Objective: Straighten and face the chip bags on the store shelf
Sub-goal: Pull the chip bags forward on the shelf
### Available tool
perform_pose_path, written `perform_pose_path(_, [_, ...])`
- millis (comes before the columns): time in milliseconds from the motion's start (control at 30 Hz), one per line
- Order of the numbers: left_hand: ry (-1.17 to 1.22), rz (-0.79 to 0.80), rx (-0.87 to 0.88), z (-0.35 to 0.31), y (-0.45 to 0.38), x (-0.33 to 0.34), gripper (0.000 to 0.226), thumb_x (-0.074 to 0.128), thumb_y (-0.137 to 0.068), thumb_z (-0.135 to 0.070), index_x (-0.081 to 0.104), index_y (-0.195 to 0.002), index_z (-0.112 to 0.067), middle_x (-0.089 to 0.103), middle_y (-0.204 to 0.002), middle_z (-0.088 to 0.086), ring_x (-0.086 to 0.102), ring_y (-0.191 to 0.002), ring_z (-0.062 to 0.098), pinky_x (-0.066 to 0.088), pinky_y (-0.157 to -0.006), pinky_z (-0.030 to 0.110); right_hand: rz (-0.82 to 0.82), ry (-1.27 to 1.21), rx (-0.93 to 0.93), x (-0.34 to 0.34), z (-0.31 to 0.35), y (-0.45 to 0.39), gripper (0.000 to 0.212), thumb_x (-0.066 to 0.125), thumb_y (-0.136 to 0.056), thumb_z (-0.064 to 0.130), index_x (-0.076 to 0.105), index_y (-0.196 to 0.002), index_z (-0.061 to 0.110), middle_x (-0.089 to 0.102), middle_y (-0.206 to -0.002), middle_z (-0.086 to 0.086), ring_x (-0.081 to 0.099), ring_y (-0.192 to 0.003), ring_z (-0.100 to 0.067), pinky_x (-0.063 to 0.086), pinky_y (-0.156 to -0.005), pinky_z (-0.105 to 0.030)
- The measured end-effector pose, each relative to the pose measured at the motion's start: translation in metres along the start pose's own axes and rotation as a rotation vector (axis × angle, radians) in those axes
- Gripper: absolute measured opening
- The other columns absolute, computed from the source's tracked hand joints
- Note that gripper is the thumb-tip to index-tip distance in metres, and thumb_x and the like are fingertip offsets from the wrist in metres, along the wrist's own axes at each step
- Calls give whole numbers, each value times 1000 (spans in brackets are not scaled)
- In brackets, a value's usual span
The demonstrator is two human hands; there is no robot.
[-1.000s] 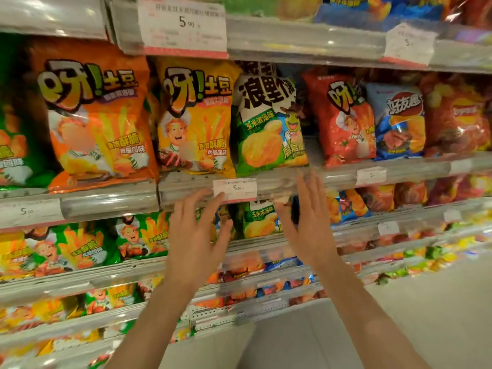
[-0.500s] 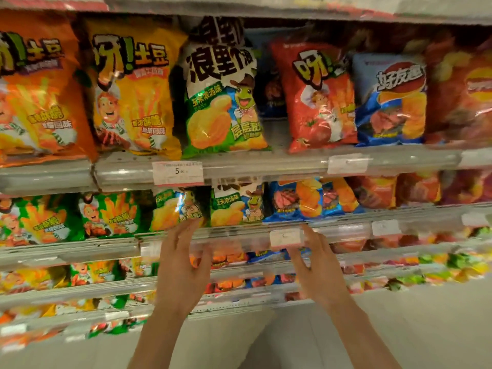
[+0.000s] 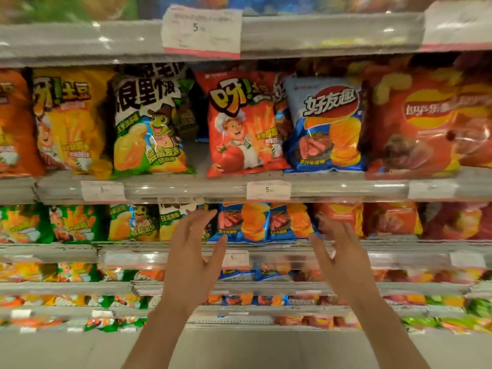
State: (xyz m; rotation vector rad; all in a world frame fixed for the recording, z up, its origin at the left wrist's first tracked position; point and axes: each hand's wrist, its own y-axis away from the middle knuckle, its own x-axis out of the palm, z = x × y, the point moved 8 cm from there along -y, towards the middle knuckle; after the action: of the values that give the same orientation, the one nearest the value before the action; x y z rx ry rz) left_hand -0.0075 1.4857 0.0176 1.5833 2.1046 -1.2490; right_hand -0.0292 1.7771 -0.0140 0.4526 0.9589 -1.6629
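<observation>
Head view, Lay's bag (image 3: 426, 121), price tags (all "5") (image 3: 268, 190)

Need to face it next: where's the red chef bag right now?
In the head view, the red chef bag stands mid-frame on the shelf above the hands, between the green frog bag on its left and the blue ridged-chip bag on its right.

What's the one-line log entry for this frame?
stage: reaching | left hand: open, holds nothing | right hand: open, holds nothing | target: blue chip bags, between hands | contact: none visible
</observation>
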Motion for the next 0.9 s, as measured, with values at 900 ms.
perform_pose_path(900, [-78, 7, 418, -18, -100, 27, 30, 71, -82, -42, 67, -110, -30, 57, -102, -10, 62, -87, 8, 55, -60, 26, -104, -136, -216, -34, 97, -101, 15, 69, -93, 19, 70, -107, 22, 66, -93, 6, 63, -83, -5, 54, -73, -27])
